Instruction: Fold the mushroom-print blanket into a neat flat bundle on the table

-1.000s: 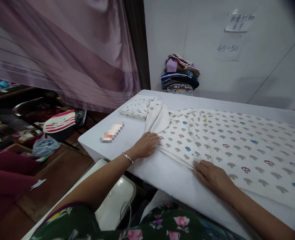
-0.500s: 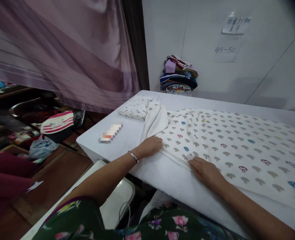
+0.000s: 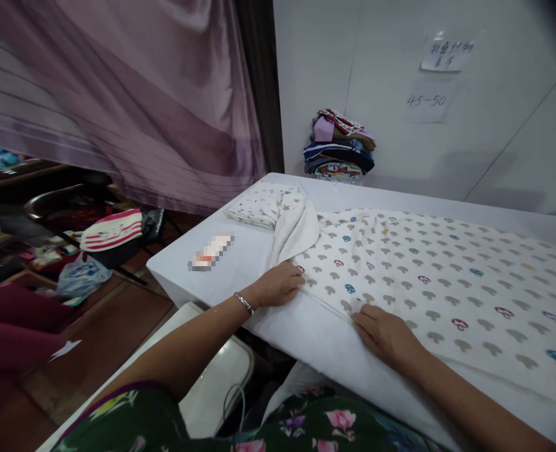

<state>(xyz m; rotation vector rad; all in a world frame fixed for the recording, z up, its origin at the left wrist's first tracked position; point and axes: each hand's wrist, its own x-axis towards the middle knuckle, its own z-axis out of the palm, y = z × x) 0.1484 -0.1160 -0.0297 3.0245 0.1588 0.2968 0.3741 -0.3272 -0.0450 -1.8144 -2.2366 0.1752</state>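
A white cloth printed with grey, blue and red mushrooms (image 3: 428,282) lies spread over the right side of the table. My left hand (image 3: 278,284) pinches its near edge close to the left corner. Further right along that same edge, my right hand (image 3: 385,329) has its fingers closed on the fabric. Past my left hand, a plain white flap of cloth (image 3: 299,231) is turned over. It rests against a folded printed cloth (image 3: 254,206) at the table's far left. Whether flap and folded cloth are one piece I cannot tell.
A blurred-out flat object (image 3: 211,252) lies on the white table (image 3: 174,251) near its left end. Folded clothes (image 3: 339,147) are stacked by the wall behind. A curtain (image 3: 188,94) hangs at left, above a chair (image 3: 52,204) and a plastic bag (image 3: 83,276). A white stool (image 3: 221,376) stands below.
My left hand has shifted slightly left and down along the cloth's near edge. My right hand stays on the edge with little movement. The view has tilted slightly.
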